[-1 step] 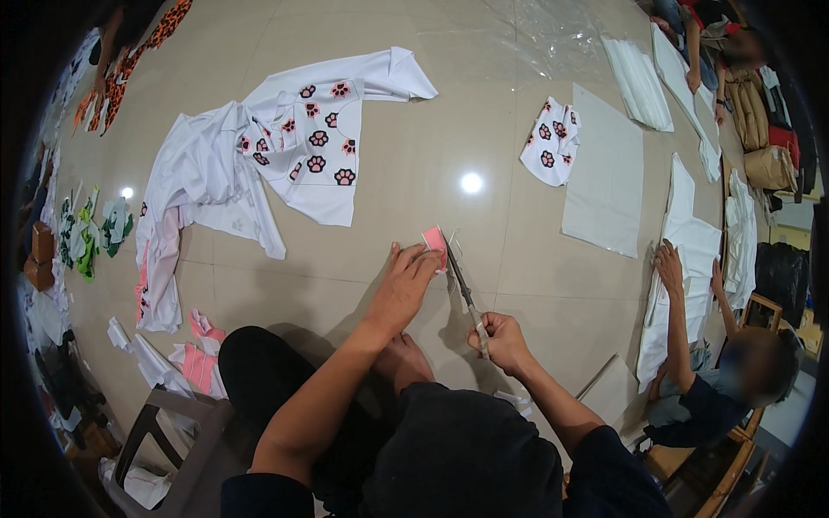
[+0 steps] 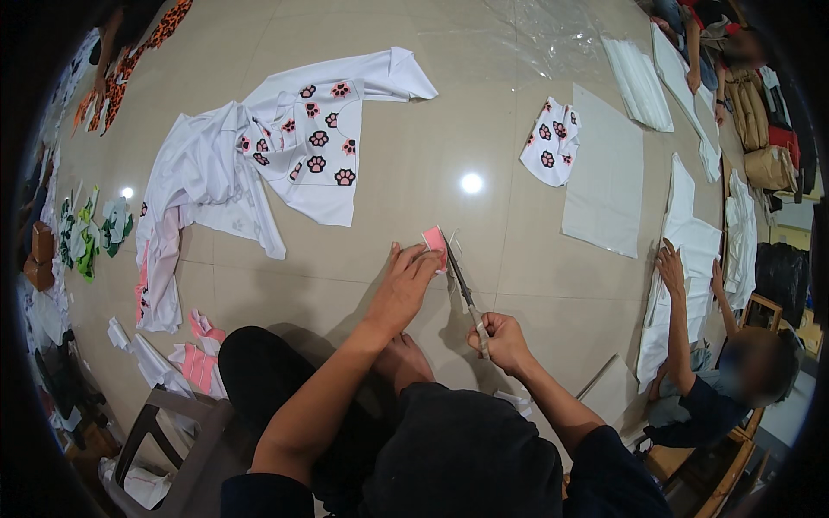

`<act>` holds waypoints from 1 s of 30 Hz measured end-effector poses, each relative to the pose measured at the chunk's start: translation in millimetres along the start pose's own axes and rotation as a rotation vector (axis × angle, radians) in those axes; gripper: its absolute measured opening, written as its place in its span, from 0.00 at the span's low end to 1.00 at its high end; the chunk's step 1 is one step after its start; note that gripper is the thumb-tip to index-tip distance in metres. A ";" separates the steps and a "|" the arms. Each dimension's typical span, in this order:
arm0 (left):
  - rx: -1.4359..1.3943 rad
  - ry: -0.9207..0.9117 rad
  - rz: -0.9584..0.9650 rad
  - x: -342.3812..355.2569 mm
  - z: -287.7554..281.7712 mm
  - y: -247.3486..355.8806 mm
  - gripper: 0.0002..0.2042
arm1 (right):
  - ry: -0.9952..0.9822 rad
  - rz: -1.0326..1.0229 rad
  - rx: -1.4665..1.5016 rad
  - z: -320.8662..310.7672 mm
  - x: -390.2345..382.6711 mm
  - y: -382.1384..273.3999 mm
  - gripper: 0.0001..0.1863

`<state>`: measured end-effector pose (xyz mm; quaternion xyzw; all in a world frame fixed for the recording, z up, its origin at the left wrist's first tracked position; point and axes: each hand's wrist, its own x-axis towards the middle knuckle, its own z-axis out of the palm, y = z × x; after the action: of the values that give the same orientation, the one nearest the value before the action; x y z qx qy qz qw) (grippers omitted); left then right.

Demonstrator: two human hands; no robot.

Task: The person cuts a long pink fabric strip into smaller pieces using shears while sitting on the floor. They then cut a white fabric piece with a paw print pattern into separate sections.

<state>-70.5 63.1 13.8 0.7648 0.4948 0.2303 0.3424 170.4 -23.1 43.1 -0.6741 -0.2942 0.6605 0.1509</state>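
Note:
Between the fingers of my left hand [image 2: 406, 283] is a small pink piece of fabric [image 2: 434, 239] with a white edge. My right hand [image 2: 502, 342] grips the handles of a pair of scissors [image 2: 466, 289]. Their blades lie along the right edge of the pink piece, and a thin pale strip [image 2: 457, 242] curls beside the tips. Ahead and to the left, white fabric with pink and black paw prints [image 2: 318, 138] is spread on the floor. Over to the right, a smaller paw-print piece [image 2: 551, 141] rests against a pale rectangular sheet [image 2: 604, 173].
Pink and white scraps [image 2: 197, 366] lie left of my knee, near a grey plastic chair [image 2: 160, 440]. Green scraps [image 2: 86, 235] are farther left. At the right, another person [image 2: 725, 371] handles white fabric [image 2: 691, 224]. Clear plastic film [image 2: 544, 39] lies at the far side.

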 end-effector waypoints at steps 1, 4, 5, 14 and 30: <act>0.001 0.008 -0.001 0.0 0.0 0.2 0.18 | 0.005 0.001 -0.015 -0.2 0.2 -0.1 0.08; 0.001 0.028 -0.004 -0.2 1.6 0.9 0.15 | -0.003 0.004 -0.008 -1.6 0.6 0.8 0.09; 0.002 0.033 -0.007 -0.2 2.2 0.9 0.15 | -0.005 0.007 -0.014 -2.3 0.4 1.2 0.09; -0.051 0.039 -0.035 -1.6 6.1 -8.3 0.14 | 0.000 -0.012 -0.056 -6.9 -0.8 7.5 0.10; -0.209 0.083 -0.078 1.2 3.8 -8.0 0.21 | -0.010 -0.007 0.053 8.5 -1.3 15.9 0.09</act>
<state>-72.2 65.3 5.4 0.6951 0.5111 0.2986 0.4080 165.3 -37.8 34.1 -0.6656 -0.2797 0.6708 0.1695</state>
